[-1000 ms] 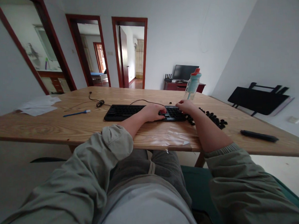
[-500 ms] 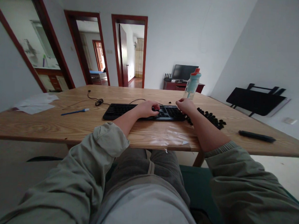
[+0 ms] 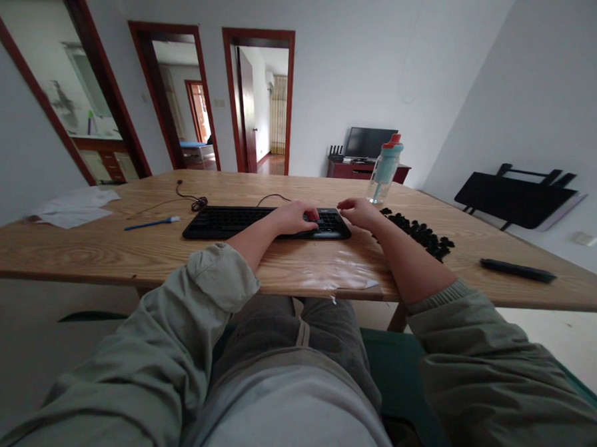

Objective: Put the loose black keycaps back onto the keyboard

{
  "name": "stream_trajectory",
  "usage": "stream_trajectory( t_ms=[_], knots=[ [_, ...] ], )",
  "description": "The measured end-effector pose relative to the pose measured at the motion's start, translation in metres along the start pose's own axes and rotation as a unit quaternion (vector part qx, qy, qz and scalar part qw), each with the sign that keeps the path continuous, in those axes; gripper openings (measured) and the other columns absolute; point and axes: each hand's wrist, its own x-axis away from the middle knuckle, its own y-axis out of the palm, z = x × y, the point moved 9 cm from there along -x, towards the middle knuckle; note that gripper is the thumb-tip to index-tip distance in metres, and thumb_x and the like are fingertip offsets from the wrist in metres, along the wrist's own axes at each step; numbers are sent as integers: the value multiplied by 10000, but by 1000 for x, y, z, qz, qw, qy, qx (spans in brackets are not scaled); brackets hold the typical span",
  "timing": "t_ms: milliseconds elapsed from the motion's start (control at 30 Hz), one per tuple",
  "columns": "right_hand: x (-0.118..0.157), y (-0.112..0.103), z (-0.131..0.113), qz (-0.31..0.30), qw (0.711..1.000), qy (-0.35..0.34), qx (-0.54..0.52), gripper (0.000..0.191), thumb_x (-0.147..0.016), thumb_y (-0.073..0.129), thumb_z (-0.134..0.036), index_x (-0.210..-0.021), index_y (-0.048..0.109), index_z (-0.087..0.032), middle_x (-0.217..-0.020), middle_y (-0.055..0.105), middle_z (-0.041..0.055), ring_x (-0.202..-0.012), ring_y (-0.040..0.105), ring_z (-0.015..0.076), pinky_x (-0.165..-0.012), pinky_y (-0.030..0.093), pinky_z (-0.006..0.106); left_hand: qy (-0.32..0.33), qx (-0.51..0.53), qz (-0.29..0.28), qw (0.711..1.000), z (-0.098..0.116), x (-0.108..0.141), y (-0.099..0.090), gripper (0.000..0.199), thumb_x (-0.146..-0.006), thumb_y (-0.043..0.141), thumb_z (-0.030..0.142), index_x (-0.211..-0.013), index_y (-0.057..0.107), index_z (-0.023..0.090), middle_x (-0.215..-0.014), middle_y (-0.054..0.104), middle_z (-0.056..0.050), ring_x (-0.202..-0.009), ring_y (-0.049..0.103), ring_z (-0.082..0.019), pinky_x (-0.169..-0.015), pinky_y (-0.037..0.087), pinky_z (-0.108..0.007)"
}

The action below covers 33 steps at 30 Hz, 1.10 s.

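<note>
A black keyboard point(image 3: 228, 221) lies flat on the wooden table before me, its right part showing gaps among the keys. Over its right half is my left hand point(image 3: 297, 218), fingers curled and thumb bent toward the forefinger. Something dark shows between them, but I cannot tell whether it is held or is the keyboard behind. My right hand point(image 3: 360, 212) hovers by the keyboard's right end, fingers drawn together; anything in them is too small to make out. A pile of small black keycaps point(image 3: 420, 235) lies beside my right forearm and is partly hidden by it.
A clear bottle point(image 3: 382, 171) with a red lid stands behind my right hand. Left of the keyboard lie a coiled cable point(image 3: 198, 203), a blue brush point(image 3: 151, 224) and white paper point(image 3: 76, 206). A dark elongated object point(image 3: 517, 270) lies at right on the table point(image 3: 126, 258).
The keyboard has slid left beneath my left hand, which has stayed nearly in place. My right hand has moved a little left, off the keyboard's former right end.
</note>
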Motion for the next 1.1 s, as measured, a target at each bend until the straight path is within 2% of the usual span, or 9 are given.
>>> stream_trajectory(
  t_ms=[100, 267, 333, 533, 667, 767, 833, 967, 1100],
  knots=[
    [-4, 3, 2, -6, 996, -43, 75, 281, -827, 616, -139, -1090, 710, -108, -1042, 709, 100, -882, 631, 149, -794, 477, 207, 6, 1, -2, 1000, 0, -1, 1, 245, -801, 683, 297, -1002, 720, 161, -915, 711, -6, -808, 612, -119, -764, 450, -218],
    [-8, 15, 11, -48, 993, -25, 101, 332, -851, 600, -192, -1162, 693, -122, -1023, 715, 96, -783, 620, 141, -674, 452, 196, 6, 0, -4, 1000, 0, -1, 3, 252, -799, 685, 296, -999, 728, 150, -913, 714, -14, -803, 612, -117, -753, 441, -216],
    [-9, 17, 11, -57, 994, -22, 95, 364, -856, 587, -190, -1202, 676, -127, -1050, 710, 97, -784, 619, 142, -670, 452, 199, 6, 6, -9, 1000, -1, 0, 3, 243, -803, 682, 291, -991, 730, 144, -920, 715, -19, -800, 609, -115, -749, 439, -217],
    [-6, 13, 3, -26, 995, -43, 82, 387, -842, 520, -115, -1196, 677, -112, -1135, 691, 105, -934, 625, 160, -811, 459, 208, 4, 6, -2, 1000, -5, -2, 1, 245, -795, 691, 281, -1005, 726, 159, -938, 718, -8, -816, 610, -118, -747, 436, -219],
    [0, 13, -2, -43, 991, -41, 116, 419, -825, 563, -140, -1227, 681, -149, -1161, 681, 97, -902, 623, 166, -782, 458, 214, 3, 8, -2, 1000, -3, -5, 7, 242, -793, 701, 289, -998, 733, 166, -941, 724, -8, -820, 619, -122, -748, 444, -222],
    [7, 3, -16, -20, 985, -74, 152, 412, -807, 609, -175, -1207, 706, -178, -1188, 667, 91, -888, 606, 167, -789, 447, 227, 1, -11, -8, 1000, 0, -8, 13, 209, -791, 708, 309, -954, 757, 188, -910, 727, -5, -799, 624, -131, -718, 436, -232],
    [13, -4, -26, -14, 984, -97, 146, 406, -793, 632, -195, -1190, 717, -186, -1122, 683, 74, -806, 585, 146, -744, 439, 230, -6, -35, -4, 999, 1, -10, 14, 200, -794, 707, 330, -936, 772, 205, -874, 725, -6, -776, 620, -139, -702, 429, -242],
    [25, -3, -36, -84, 987, -97, 95, 378, -799, 635, -268, -1149, 734, -165, -744, 642, 16, -586, 477, 103, -585, 375, 228, 4, -66, -7, 998, 5, -13, 15, 236, -822, 677, 367, -958, 785, 208, -869, 728, -22, -765, 611, -151, -697, 425, -251],
    [31, 6, -39, -144, 980, -108, 90, 366, -769, 667, -334, -1085, 765, -178, -629, 565, -10, -567, 444, 104, -541, 324, 236, 13, -62, -22, 998, 5, -13, 18, 257, -845, 648, 360, -998, 791, 211, -878, 738, -32, -730, 612, -144, -689, 423, -251]
  ],
)
